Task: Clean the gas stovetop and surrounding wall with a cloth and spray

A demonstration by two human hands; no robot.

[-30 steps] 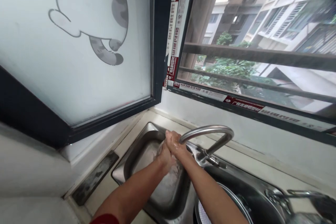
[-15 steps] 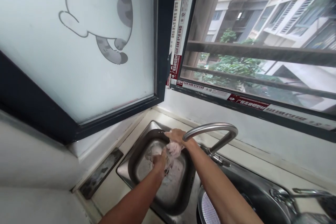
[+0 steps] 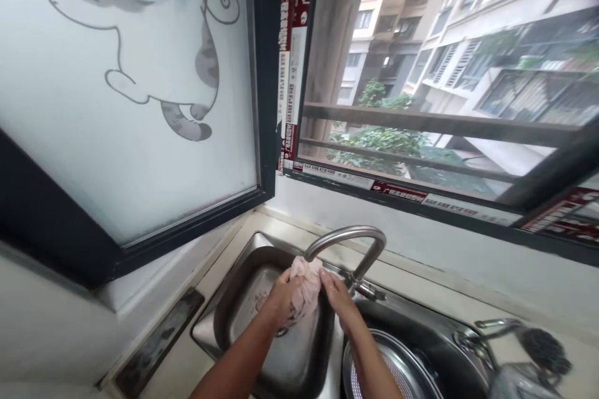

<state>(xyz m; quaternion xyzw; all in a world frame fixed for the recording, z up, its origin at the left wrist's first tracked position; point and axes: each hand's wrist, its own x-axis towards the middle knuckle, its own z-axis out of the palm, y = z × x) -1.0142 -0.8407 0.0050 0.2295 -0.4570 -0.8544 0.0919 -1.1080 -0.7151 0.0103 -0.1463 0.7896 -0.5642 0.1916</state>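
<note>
A wet, crumpled pale pink cloth hangs under the spout of the curved metal faucet, over the left sink basin. My left hand is closed on the cloth's left side, with the thumb toward the faucet. On the opposite side, my right hand has its fingers on the cloth's right edge; part of its grip is hidden behind the folds. Below the cloth, the drain is partly visible, with water on the basin floor.
In the right basin sits a round metal strainer, partly behind my right forearm. A second tap and a dark scrubber are at the far right. An open frosted window panel juts out at the left, above a dark strip on the counter.
My hands have drawn the cloth up under the spout and spread it between them. My right hand has come back from beyond the faucet to the cloth's right side. The view has shifted rightward.
</note>
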